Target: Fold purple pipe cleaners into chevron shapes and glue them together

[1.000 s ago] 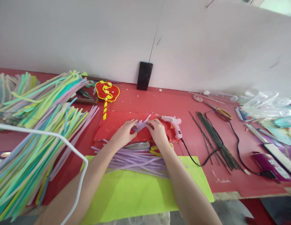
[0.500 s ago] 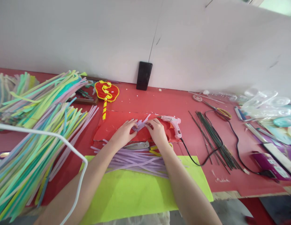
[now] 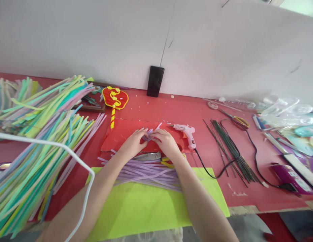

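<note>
Above a red board (image 3: 116, 136), my left hand (image 3: 136, 142) pinches a small bundle of short purple pipe cleaners (image 3: 148, 134). My right hand (image 3: 164, 139) closes on the same bundle from the other side, its fingers over the top, partly hiding it. Longer purple pipe cleaners (image 3: 146, 174) lie below my wrists on a lime-green sheet (image 3: 146, 208). Between board and sheet are a metal blade (image 3: 150, 156) and yellow handles (image 3: 167, 163), partly covered by my right arm. A pink glue gun (image 3: 188, 132) lies just right of my right hand.
Multicoloured pipe cleaners (image 3: 53, 158) heap at left, with a white cable (image 3: 78, 159) crossing in front. A red-and-yellow fan-shaped craft (image 3: 115, 98) and a phone (image 3: 155, 81) are behind. Right are green stems (image 3: 228, 151), scissors (image 3: 239, 122), a black cord (image 3: 254, 151) and a purple box (image 3: 290, 178).
My right hand has moved slightly left, and its fingers now reach over the short purple bundle. My left hand stays nearly still.
</note>
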The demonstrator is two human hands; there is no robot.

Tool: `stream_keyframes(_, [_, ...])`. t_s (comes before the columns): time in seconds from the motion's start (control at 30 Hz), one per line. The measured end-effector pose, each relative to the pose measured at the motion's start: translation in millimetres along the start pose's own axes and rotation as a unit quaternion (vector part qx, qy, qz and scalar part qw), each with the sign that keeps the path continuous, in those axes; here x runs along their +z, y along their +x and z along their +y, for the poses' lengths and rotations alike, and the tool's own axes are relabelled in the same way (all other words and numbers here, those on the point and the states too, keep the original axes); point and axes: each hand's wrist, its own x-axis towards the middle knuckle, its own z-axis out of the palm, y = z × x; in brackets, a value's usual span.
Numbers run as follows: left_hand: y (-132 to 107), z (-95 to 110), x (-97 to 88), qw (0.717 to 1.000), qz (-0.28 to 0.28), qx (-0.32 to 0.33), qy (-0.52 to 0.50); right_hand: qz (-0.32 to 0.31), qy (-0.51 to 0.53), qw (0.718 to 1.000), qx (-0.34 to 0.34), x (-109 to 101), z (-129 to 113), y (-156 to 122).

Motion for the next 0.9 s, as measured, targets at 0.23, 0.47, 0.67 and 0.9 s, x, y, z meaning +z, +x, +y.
stream_keyframes(0.23, [0.3, -2.4, 1.7, 1.0, 0.009, 0.007, -0.002, -0.007, -0.011, 1.0, 0.002, -0.5, 0.8, 0.0])
stream_keyframes(0.47, [0.3, -0.6, 0.3, 1.0, 0.001, 0.006, -0.004, 0.0, -0.01, 1.0, 0.004, 0.5, 0.4, 0.2])
stream_keyframes(0.67, [0.7, 1.5, -0.8, 1.0, -0.004, 0.001, -0.007, -0.002, -0.007, 1.0, -0.005, 0.2, 0.7, 0.2])
stream_keyframes(0.9, [0.4, -0.2, -0.2, 1.0, -0.001, 0.002, -0.002, 0.004, 0.0, 1.0, -0.007, -1.8, 0.1, 0.5])
